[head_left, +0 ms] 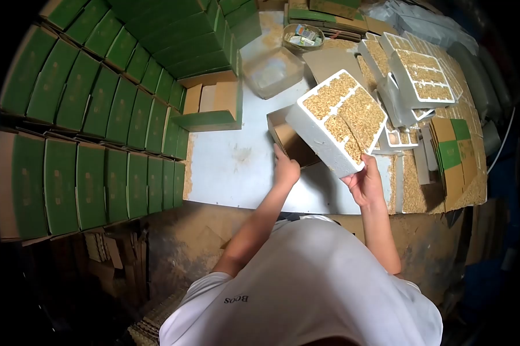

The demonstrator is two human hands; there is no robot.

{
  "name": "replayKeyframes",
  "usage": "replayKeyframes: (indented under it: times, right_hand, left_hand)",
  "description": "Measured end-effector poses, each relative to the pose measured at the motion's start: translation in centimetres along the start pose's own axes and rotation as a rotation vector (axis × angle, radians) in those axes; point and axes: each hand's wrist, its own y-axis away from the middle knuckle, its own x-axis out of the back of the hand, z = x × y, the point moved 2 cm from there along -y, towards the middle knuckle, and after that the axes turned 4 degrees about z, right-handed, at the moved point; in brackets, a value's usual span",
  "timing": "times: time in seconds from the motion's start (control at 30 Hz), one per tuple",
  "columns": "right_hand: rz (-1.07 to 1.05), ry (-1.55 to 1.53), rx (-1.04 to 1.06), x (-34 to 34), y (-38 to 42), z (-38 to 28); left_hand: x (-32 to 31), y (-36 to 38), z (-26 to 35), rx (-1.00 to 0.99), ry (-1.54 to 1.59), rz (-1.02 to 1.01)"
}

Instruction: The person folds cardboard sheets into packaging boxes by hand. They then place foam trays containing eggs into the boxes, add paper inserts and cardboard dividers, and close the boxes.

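At centre right, the right hand [366,183] grips the lower corner of a white foam tray [344,124] filled with golden grain-like material; left of it, the left hand [287,170] holds the near side of an open cardboard box [291,140]

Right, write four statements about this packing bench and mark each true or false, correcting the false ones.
1. The fingers of the right hand grip a tilted white foam box. True.
2. The left hand also supports the foam box. False: it touches the open cardboard box.
3. The tall stacks of green boxes stand on the person's right. False: they stand on the left.
4. A round basket holds small packets. True.
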Motion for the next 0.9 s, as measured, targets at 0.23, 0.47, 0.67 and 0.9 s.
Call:
replayKeyframes:
  times: [0.23,0.47,0.67,0.9]
  right_hand:
    - [0.069,-0.025,-0.122,-1.7,1.3,4.4]
    - [0.127,-0.027,-0.115,-1.7,-1.6,6.1]
    - [0.225,0.057,-0.074,-2.1,-4.5,6.9]
    - [0.225,0.245,-0.152,-1.3,-7.8,7.2]
  left_hand:
    - [-2.1,-1.8,-0.7,-0.347,-0.117,-0.035]
    - [-2.4,-1.7,-0.9,-0.220,-0.028,-0.053]
    - [-1.6,-1.2,-1.4,-0.043,0.150,-0.124]
    - [-1.4,-0.9,-2.3,-0.183,0.227,-0.238]
